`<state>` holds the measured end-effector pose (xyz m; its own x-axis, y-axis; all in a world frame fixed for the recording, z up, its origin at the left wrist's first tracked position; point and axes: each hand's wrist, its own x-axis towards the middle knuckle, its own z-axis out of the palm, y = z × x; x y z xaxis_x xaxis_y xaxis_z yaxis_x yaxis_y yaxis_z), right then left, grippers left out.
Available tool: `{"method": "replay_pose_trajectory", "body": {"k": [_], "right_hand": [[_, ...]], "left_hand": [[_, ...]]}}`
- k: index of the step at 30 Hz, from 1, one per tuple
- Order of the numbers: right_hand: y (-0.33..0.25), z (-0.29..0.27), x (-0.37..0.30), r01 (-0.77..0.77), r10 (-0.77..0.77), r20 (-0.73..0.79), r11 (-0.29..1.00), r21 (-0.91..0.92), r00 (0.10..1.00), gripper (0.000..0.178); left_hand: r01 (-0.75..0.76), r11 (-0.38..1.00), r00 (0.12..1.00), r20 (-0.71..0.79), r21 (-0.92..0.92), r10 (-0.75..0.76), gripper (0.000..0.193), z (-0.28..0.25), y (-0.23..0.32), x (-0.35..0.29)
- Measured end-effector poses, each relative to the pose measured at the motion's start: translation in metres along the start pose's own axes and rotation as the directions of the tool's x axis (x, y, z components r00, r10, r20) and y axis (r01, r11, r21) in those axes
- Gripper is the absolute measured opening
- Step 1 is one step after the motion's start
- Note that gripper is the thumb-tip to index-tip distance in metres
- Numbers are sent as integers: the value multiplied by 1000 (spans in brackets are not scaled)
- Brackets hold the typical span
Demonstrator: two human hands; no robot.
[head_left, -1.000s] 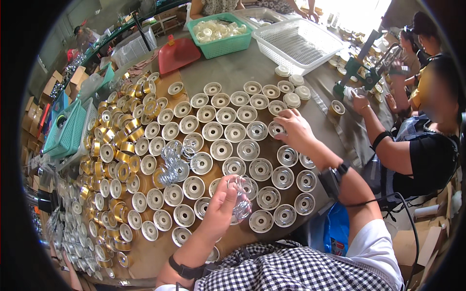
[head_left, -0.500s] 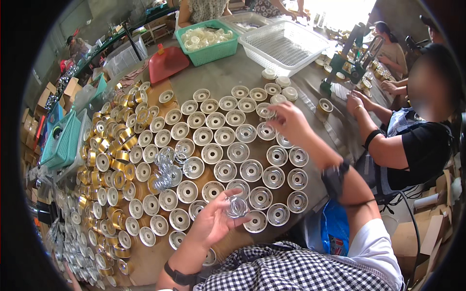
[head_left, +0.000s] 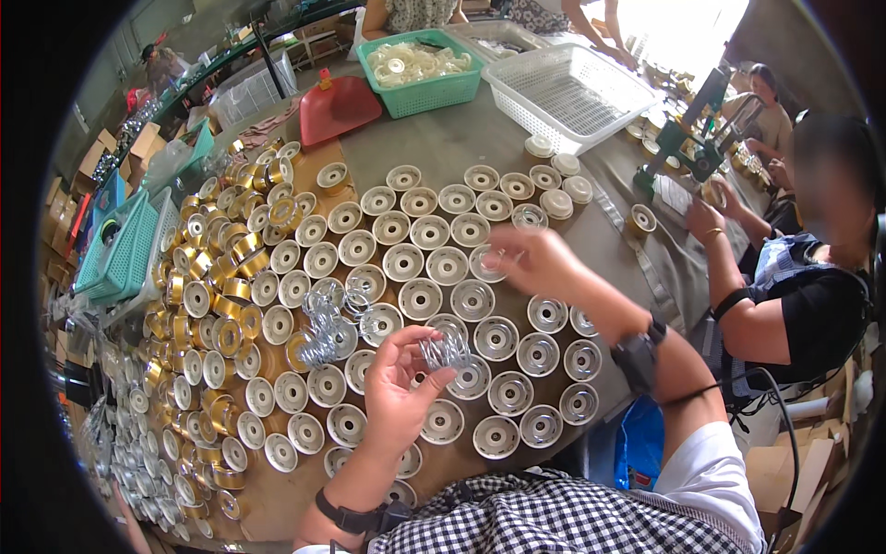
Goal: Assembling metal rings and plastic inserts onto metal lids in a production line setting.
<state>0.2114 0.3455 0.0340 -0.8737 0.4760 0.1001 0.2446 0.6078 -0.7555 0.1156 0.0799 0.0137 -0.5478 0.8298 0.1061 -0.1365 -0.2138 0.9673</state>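
- A bundle of thin metal rings (head_left: pixel 446 353) is held in the left hand (head_left: pixel 403 379), with thumb and fingers clamped around its sides, above the white round parts (head_left: pixel 442 422) near the body.
- The right hand (head_left: pixel 537 263) is held over a white part with a centre hole (head_left: pixel 477 265), in the right half of the rows. Its fingers are bent but blurred; whether a ring is pinched between them cannot be told.
- Each ring is probably best laid flat and centred inside the rim, as appears in a filled part (head_left: pixel 540 355) toward the right edge.
- The bundle seems best gripped lightly, so that single rings can be peeled off without being bent or tangled.
- Care seems called for around the loose heap of rings (head_left: pixel 323 323) at left, since parts beneath it are partly hidden and could be missed.
- Neighbouring parts are closely set, so low sweeps of the wrist are best avoided.
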Motion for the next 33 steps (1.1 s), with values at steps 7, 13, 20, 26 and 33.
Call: {"method": "replay_pose_trajectory", "body": {"k": [7, 13, 20, 26, 33], "right_hand": [[-73, -1, -82, -286, 62, 431, 831, 478, 900, 46], [-78, 6, -107, 348, -351, 97, 937, 40, 931, 46], [-65, -16, -126, 434, -433, 23, 899, -61, 901, 50], [-55, -13, -140, 223, -221, -26, 962, 158, 975, 50], [-47, -16, -144, 133, -112, -84, 937, 324, 990, 54]], "left_hand": [[-112, 992, 993, -34, 61, 114, 46, 26, 19, -6], [284, 927, 945, -95, -245, -314, 29, 20, 22, -13], [206, 961, 953, -185, -187, -241, 26, 0, 25, 1], [-292, 374, 934, 178, 880, 310, 43, -15, 3, 110], [-365, 40, 922, 355, 930, 153, 44, -7, -46, 150]]}}
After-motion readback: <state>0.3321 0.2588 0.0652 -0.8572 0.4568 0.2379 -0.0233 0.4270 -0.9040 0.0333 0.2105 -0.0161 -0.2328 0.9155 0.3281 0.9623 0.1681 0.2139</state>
